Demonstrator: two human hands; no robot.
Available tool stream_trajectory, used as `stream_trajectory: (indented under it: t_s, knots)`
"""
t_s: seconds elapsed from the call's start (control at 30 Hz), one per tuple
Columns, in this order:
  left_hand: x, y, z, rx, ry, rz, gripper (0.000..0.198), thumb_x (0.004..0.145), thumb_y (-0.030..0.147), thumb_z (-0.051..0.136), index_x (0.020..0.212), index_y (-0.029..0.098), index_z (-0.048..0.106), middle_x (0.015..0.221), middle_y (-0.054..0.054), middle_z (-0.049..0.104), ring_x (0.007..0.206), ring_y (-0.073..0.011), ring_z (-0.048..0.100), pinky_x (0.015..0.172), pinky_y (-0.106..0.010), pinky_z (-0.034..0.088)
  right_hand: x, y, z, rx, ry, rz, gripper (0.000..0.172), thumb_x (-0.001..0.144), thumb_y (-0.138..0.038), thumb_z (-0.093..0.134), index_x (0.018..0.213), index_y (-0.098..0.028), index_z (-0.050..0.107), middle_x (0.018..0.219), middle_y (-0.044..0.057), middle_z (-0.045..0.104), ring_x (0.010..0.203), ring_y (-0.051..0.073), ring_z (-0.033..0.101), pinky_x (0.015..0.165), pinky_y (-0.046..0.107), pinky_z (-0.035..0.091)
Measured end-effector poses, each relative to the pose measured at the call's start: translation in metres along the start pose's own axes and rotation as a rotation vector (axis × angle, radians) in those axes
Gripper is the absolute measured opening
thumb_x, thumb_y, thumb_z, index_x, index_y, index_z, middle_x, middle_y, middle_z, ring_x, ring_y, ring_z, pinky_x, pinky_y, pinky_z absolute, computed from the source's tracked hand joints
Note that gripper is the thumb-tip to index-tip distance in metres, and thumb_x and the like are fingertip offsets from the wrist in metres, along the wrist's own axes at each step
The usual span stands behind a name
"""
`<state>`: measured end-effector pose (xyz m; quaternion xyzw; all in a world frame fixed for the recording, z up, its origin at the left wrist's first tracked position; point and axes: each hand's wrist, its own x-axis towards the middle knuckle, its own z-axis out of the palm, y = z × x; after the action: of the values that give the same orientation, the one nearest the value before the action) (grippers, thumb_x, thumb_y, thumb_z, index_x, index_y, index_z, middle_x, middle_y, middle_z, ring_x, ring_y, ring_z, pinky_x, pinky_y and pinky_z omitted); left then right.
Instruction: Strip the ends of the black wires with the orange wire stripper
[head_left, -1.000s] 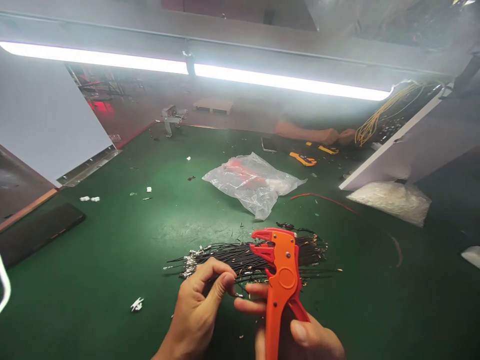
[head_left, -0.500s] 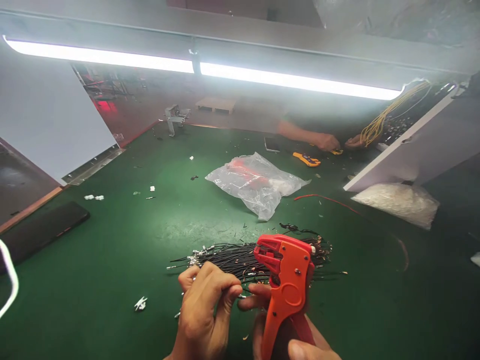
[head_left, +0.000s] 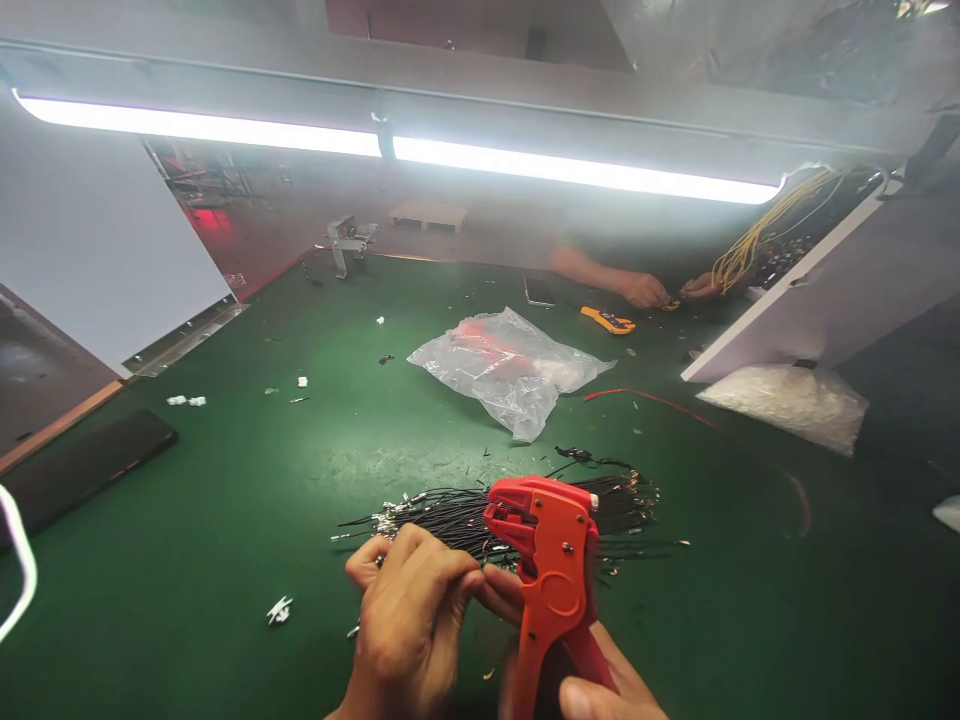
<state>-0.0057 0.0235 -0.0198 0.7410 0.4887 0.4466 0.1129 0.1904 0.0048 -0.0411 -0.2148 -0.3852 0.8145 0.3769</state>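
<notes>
My right hand (head_left: pixel 600 690) is wrapped around the handles of a red-orange wire stripper (head_left: pixel 551 570), its jaws pointing up and left. The fingers of this hand reach past the tool to the fingertips of my left hand (head_left: pixel 412 610). My left hand is closed in a pinch, apparently on a thin black wire mostly hidden by the fingers. Just beyond both hands lies a bundle of black wires (head_left: pixel 442 515) with silver terminals at the left and bare copper ends at the right. The stripper covers part of the bundle.
A clear plastic bag (head_left: pixel 510 370) with red contents lies mid-table. Beyond it are a phone (head_left: pixel 538 291), yellow-handled pliers (head_left: pixel 607 320) and another person's hands (head_left: pixel 649 290). White connectors (head_left: pixel 279 610) lie at left; a filled bag (head_left: pixel 787 405) sits by the right panel.
The wire stripper and my right hand have moved left, closer to my left hand. My right fingertips now meet the left ones. The whole view has shifted slightly.
</notes>
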Motion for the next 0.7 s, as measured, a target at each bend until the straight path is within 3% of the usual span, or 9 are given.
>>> stream_trajectory:
  t_s: [0.13, 0.27, 0.4, 0.63, 0.7]
  knots:
    - [0.001, -0.002, 0.000, -0.038, -0.004, 0.002, 0.021, 0.096, 0.007, 0.054, 0.088, 0.026, 0.059, 0.070, 0.007, 0.065, 0.065, -0.0159, 0.057, 0.081, -0.038, 0.026, 0.000, -0.002, 0.002, -0.003, 0.024, 0.055, 0.073, 0.082, -0.050, 0.075, 0.147, -0.024, 0.053, 0.085, 0.007, 0.079, 0.076, 0.022, 0.069, 0.070, 0.032, 0.047]
    - [0.002, -0.007, -0.001, -0.075, -0.023, -0.029, 0.009, 0.094, 0.020, 0.066, 0.098, 0.028, 0.063, 0.078, 0.008, 0.067, 0.071, -0.0163, 0.060, 0.083, -0.036, 0.026, 0.000, 0.003, -0.002, -0.010, 0.015, -0.032, 0.072, 0.086, -0.048, 0.071, 0.149, -0.024, 0.048, 0.088, 0.008, 0.081, 0.081, 0.024, 0.074, 0.074, 0.034, 0.050]
    - [0.004, -0.009, -0.002, -0.107, -0.066, -0.059, 0.012, 0.094, 0.016, 0.066, 0.092, 0.028, 0.064, 0.079, 0.009, 0.068, 0.073, -0.0157, 0.061, 0.085, -0.036, 0.026, -0.002, 0.009, -0.007, -0.035, 0.023, -0.052, 0.074, 0.088, -0.047, 0.069, 0.153, -0.024, 0.042, 0.091, 0.009, 0.081, 0.082, 0.024, 0.075, 0.077, 0.036, 0.050]
    - [0.009, -0.001, -0.002, -0.133, -0.056, -0.066, 0.013, 0.093, 0.016, 0.065, 0.084, 0.025, 0.065, 0.076, 0.007, 0.070, 0.071, -0.0158, 0.062, 0.083, -0.036, 0.026, 0.001, 0.006, -0.006, -0.171, -0.034, -0.022, 0.072, 0.087, -0.052, 0.066, 0.148, -0.016, 0.050, 0.080, 0.010, 0.078, 0.074, 0.024, 0.070, 0.069, 0.032, 0.046]
    - [0.010, 0.000, -0.002, -0.131, -0.049, -0.068, 0.013, 0.092, 0.015, 0.066, 0.084, 0.025, 0.066, 0.075, 0.008, 0.070, 0.071, -0.0158, 0.062, 0.083, -0.036, 0.026, 0.003, 0.006, -0.007, -0.185, -0.044, -0.026, 0.065, 0.086, -0.053, 0.066, 0.138, -0.013, 0.060, 0.076, 0.011, 0.077, 0.068, 0.023, 0.068, 0.065, 0.032, 0.045]
